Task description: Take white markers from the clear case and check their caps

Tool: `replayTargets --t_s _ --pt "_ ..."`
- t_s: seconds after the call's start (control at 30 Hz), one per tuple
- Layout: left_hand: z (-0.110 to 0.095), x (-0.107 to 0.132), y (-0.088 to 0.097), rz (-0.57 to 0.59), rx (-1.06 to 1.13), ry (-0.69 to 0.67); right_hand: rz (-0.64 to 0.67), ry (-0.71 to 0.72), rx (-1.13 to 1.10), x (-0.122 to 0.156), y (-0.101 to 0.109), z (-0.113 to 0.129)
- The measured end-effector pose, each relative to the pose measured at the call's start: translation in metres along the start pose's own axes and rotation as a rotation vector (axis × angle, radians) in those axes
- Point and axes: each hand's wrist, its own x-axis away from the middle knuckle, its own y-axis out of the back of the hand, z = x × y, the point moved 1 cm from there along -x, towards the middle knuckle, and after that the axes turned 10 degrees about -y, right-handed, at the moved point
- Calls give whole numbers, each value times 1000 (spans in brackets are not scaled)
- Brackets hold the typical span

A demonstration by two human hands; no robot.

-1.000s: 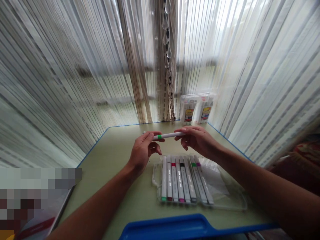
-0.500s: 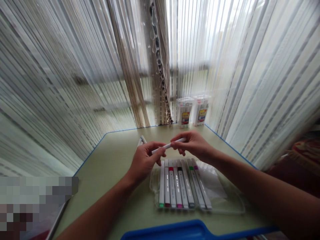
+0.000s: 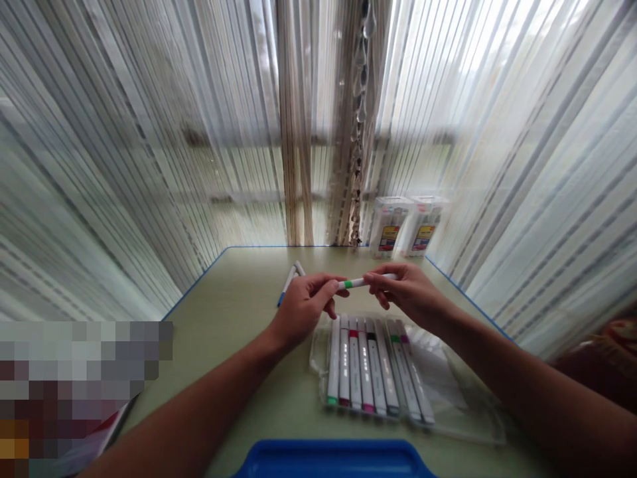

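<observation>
A white marker with a green band (image 3: 351, 283) is held nearly level between my two hands, above the table. My left hand (image 3: 304, 304) pinches its left end between thumb and fingers. The fingers of my right hand (image 3: 405, 287) are closed on its right end. Below them lies a row of several white markers (image 3: 365, 368) with coloured bands and ends, in a clear plastic case (image 3: 490, 435). Behind my left hand, loose white markers (image 3: 288, 282), one with a blue end, lie partly hidden.
Two clear boxes with yellow labels (image 3: 389, 238) stand at the table's back edge. String curtains (image 3: 239, 133) hang around the green table (image 3: 213, 292). A blue tray (image 3: 333, 458) sits at the front edge. The lower left corner is pixelated.
The view has turned, so the table and boxes sit further right. A green band now shows on the held marker between my hands. Both hands still grip it.
</observation>
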Motion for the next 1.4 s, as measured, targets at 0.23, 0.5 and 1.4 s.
replayTargets --t_s 0.23,0.5,1.4 --pt "-2 1 3 60 343 49 58 -51 -154 -1 1 1" --pt "-4 3 6 173 486 59 117 -94 -248 3 -2 3" --pt "9 -2 10 27 143 86 19 138 4 4 -5 5"
